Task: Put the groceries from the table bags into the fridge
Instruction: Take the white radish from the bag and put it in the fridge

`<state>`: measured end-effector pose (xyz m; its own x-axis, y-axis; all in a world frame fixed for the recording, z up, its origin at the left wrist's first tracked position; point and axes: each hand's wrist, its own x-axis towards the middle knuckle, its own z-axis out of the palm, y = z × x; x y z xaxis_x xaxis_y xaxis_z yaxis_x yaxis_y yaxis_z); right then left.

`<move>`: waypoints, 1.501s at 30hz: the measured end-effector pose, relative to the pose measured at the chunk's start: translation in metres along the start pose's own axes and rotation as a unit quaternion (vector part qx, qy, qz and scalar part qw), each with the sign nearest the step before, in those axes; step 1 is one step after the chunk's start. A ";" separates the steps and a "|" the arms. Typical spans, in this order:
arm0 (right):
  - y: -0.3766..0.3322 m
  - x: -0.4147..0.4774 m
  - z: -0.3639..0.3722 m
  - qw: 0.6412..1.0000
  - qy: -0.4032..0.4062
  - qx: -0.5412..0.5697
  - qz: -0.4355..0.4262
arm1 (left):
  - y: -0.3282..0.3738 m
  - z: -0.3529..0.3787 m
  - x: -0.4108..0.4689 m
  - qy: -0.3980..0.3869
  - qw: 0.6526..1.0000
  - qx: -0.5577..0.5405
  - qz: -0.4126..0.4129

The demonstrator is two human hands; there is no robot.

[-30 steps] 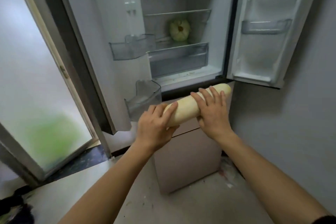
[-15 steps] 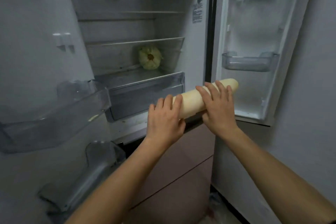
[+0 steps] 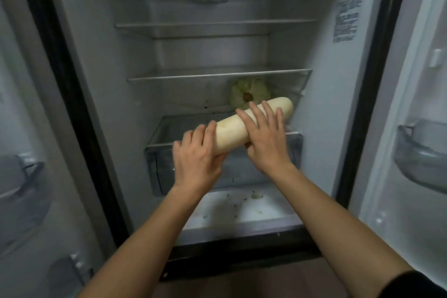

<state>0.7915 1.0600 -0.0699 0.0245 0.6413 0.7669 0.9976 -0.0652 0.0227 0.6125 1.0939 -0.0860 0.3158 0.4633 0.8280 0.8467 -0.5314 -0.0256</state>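
Fridge [image 3: 101,94] open, both doors swung out. Left hand [image 3: 197,152] curled around the near end of the white radish [image 3: 239,128], fingers wrapped over the top. Radish lies tilted, far end higher and to the right, above the clear drawer [image 3: 159,167]. Right hand [image 3: 264,138] laid flat over its middle, fingers spread, thumb beneath. Cabbage [image 3: 249,93] sits on the shelf just behind.
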 end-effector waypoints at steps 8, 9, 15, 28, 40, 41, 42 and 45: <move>-0.003 0.082 0.080 0.979 -0.014 0.202 0.023 | -0.057 0.059 0.050 0.020 0.993 0.034 -0.112; -0.001 0.086 0.090 0.978 -0.060 0.197 0.041 | -0.062 0.065 0.057 0.010 0.991 0.032 -0.133; 0.019 0.101 0.147 0.932 -0.339 0.113 0.057 | -0.096 0.125 0.100 -0.038 0.977 0.011 -0.211; 0.021 0.103 0.161 0.928 -0.358 0.091 0.036 | -0.151 0.222 0.178 -0.233 0.948 0.008 -0.216; 0.019 0.104 0.160 0.935 -0.338 0.099 0.049 | -0.163 0.272 0.173 -0.278 0.942 -0.030 -0.185; 0.018 0.104 0.160 0.936 -0.336 0.098 0.050 | -0.162 0.270 0.171 -0.285 0.940 -0.035 -0.186; 0.017 0.103 0.159 0.937 -0.333 0.098 0.052 | -0.160 0.266 0.169 -0.294 0.937 -0.039 -0.185; 0.016 0.102 0.155 0.939 -0.320 0.108 0.063 | -0.149 0.246 0.161 -0.318 0.929 -0.029 -0.185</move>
<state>0.8201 1.2427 -0.0909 0.1083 0.9715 0.2111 0.9722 -0.0592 -0.2264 0.6425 1.4229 -0.0864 0.2117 0.9376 0.2757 0.9289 -0.2808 0.2414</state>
